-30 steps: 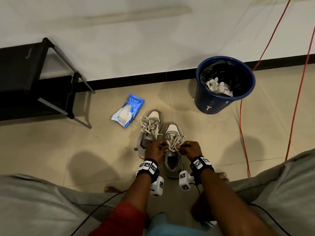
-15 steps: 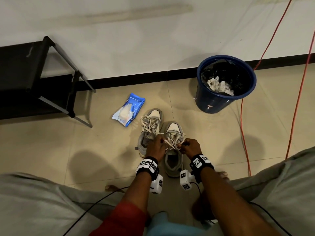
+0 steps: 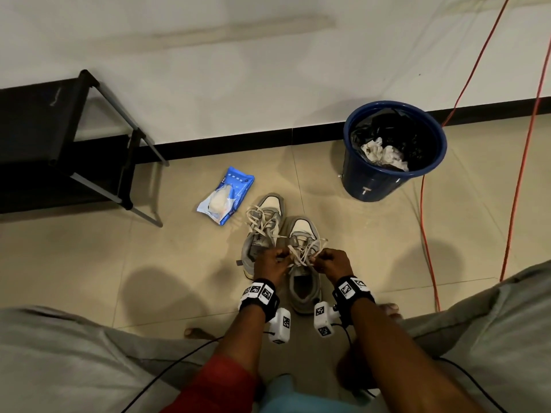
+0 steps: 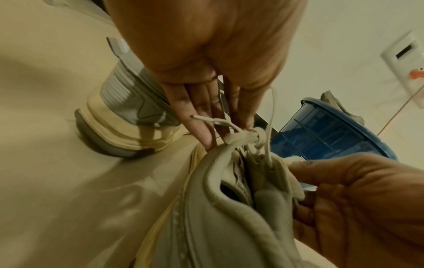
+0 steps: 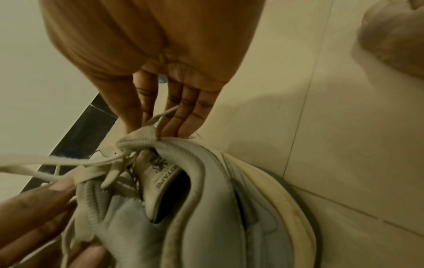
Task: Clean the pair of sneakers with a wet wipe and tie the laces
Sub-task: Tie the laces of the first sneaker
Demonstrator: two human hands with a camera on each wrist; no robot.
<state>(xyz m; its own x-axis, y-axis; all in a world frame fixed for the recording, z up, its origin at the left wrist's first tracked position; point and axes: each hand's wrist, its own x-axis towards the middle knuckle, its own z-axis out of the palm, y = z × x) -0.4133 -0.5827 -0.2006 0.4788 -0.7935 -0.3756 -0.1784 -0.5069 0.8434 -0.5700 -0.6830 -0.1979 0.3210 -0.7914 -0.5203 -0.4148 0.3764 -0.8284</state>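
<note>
Two grey sneakers stand side by side on the tiled floor, toes toward the wall. The left sneaker (image 3: 262,234) has loose laces lying on top. Both my hands work over the right sneaker (image 3: 302,289). My left hand (image 3: 275,260) pinches one strand of its cream laces (image 3: 302,251), and my right hand (image 3: 322,260) pinches the other. In the left wrist view my left fingers (image 4: 201,116) hold a lace (image 4: 238,135) at the collar. My right fingers (image 5: 183,112) hold a lace loop (image 5: 142,137) beside the tongue. A blue wet wipe pack (image 3: 226,198) lies left of the sneakers.
A blue bin (image 3: 357,174) lined with a black bag holds crumpled wipes, to the right by the wall. A black metal rack (image 3: 59,138) stands at the left. Orange cables (image 3: 428,222) run down the floor on the right. My knees frame the lower corners.
Both hands have stayed over the right sneaker's tongue, shifting only slightly as they work the laces. The sneakers, pack and bin have not moved.
</note>
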